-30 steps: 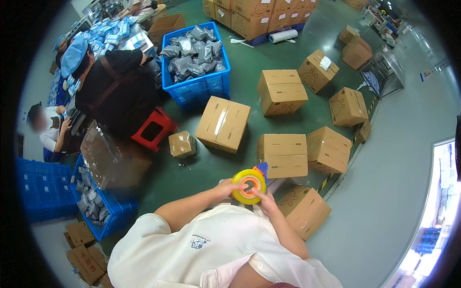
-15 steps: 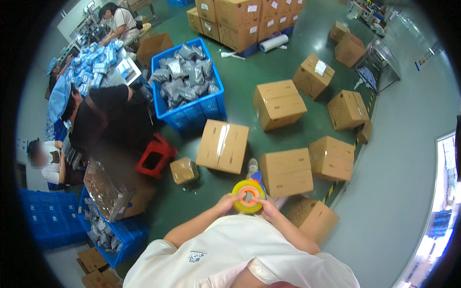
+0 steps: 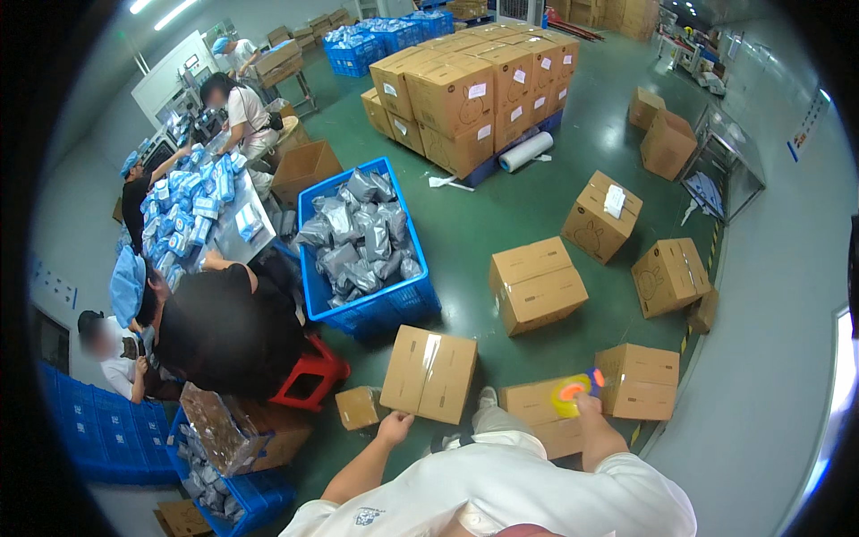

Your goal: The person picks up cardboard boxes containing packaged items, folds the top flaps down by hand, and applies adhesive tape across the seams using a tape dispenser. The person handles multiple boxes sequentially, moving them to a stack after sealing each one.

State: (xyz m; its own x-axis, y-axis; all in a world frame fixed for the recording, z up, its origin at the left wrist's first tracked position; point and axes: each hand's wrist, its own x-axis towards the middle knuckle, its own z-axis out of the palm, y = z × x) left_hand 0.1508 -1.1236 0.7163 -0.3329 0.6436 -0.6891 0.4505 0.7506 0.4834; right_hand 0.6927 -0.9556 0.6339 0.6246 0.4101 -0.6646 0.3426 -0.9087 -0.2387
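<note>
A roll of yellow tape with an orange core, in a holder with a blue part (image 3: 565, 394), is gripped in my right hand (image 3: 588, 408). It is smeared by motion, held out over a cardboard box (image 3: 528, 404) on the floor to my right. My left hand (image 3: 395, 428) is at the near left corner of another cardboard box (image 3: 450, 380), fingers curled at its edge. Shiny clear tape runs along the middle of that box's top. A small carton (image 3: 358, 408) sits just left of it. My shoe (image 3: 488, 397) shows between the boxes.
A blue crate (image 3: 371, 313) full of grey bags stands ahead, beside a red stool (image 3: 310, 376) and a seated person in black (image 3: 228, 331). Closed cartons (image 3: 537, 286) dot the green floor at right. Stacked cartons (image 3: 447, 89) stand on a pallet behind, near a white roll (image 3: 526, 151).
My hands have parted: the left has gone to the taped box, the right has swung out rightward with the tape. The view has tilted up, showing more of the room's far side.
</note>
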